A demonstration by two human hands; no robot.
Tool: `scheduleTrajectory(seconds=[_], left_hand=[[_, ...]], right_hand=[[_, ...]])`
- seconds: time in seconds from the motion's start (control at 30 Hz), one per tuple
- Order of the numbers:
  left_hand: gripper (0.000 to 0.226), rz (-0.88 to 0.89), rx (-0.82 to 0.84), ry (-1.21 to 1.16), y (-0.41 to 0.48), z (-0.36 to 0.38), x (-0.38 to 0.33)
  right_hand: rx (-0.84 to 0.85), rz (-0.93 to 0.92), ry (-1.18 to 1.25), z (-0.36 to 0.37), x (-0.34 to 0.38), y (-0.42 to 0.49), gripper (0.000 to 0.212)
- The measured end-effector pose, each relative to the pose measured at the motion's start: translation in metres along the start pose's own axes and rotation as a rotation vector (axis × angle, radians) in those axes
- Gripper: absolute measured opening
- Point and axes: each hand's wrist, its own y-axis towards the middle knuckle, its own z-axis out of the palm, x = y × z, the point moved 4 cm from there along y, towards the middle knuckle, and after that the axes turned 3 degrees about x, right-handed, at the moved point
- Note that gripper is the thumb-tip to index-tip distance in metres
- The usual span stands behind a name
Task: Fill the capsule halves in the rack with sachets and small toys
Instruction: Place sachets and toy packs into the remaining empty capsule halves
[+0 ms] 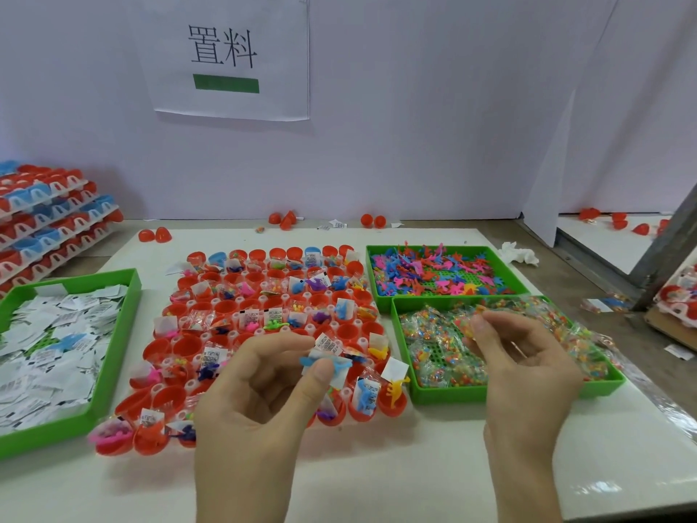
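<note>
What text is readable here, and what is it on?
"置料": on the paper sheet on the back wall, above a green bar.
Print on the white sachets in the left tray: too small to read.
Print on the sachets in the red capsule halves: too small to read.
Bead sachet pinched by the right hand: no text visible.

The rack [205, 337] lies mid-table [377, 466]. Left of the rack sits a tray of paper sachets [113, 356]. Right of it sits a tray of small toys [433, 249], with a tray of bead packets [449, 394] just in front. Behind the rack lie loose capsules [155, 235], behind-left stacked racks [49, 220], and a wall sign [226, 54] hangs beyond.
</note>
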Motion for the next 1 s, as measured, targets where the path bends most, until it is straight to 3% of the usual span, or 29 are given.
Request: scheduleTrajectory(seconds=[0.07, 0.23, 0.37, 0.6, 0.73, 1.0], left_hand=[[0.025, -0.008, -0.001, -0.026, 0.0, 0.001, 0.001], [0.04, -0.001, 0.011, -0.1, -0.002, 0.003, 0.001], [0.026, 0.055, -0.028, -0.094, -0.001, -0.003, -0.004], [0.033, 0.067, -0.011, -0.015, 0.001, -0.012, -0.003], [0.03, 0.073, -0.028, -0.026, 0.002, -0.014, -0.002], [0.049, -0.15, 0.203, -0.395, 0.003, -0.016, 0.011]], right_hand=[[0.105, 0.081, 0.183, 0.015, 0.015, -0.008, 0.009], [0.423, 0.178, 0.293, 0.058, 0.047, -0.048, 0.021], [0.594, 0.233, 0.323, 0.076, 0.054, -0.068, 0.016], [0.71, 0.219, 0.245, 0.079, 0.059, -0.07, 0.01], [0.873, 0.222, 0.219, 0.081, 0.061, -0.07, 0.016], [0.965, 0.197, 0.272, 0.08, 0.061, -0.071, 0.023]])
